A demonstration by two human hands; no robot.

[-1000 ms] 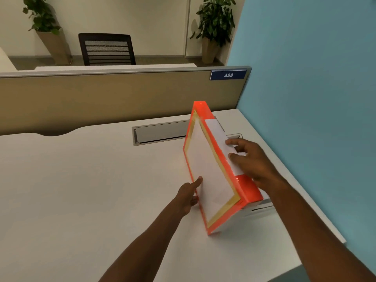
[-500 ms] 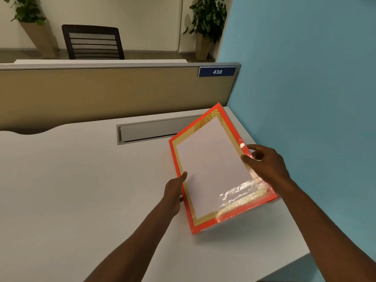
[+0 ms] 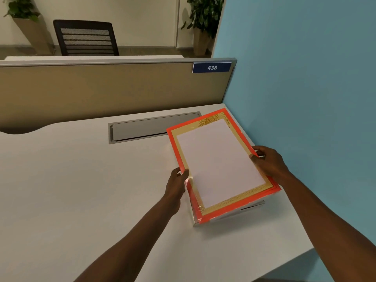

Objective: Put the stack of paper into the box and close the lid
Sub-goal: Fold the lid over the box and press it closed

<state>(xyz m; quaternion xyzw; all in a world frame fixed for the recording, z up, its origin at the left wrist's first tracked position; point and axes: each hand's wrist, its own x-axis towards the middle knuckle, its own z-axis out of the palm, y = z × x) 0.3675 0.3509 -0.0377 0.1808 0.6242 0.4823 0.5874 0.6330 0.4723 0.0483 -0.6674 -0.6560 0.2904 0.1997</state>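
An orange lid (image 3: pixel 218 161) with a gold border and a white centre lies flat over the box (image 3: pixel 230 215), whose pale front wall shows just beneath it at the desk's right side. My left hand (image 3: pixel 176 185) grips the lid's left edge. My right hand (image 3: pixel 268 162) grips its right edge, thumb on top. The stack of paper is hidden; none of it shows.
The white desk (image 3: pixel 81 190) has a grey cable tray (image 3: pixel 146 127) just behind the box. A beige partition (image 3: pixel 101 90) with a "438" plate closes the far side. The blue wall (image 3: pixel 305 98) stands right beside the box. The desk's front right corner is near.
The lid stood nearly upright on its left edge a second ago. It has swung down to the right and now lies flat on the box, both hands following it.
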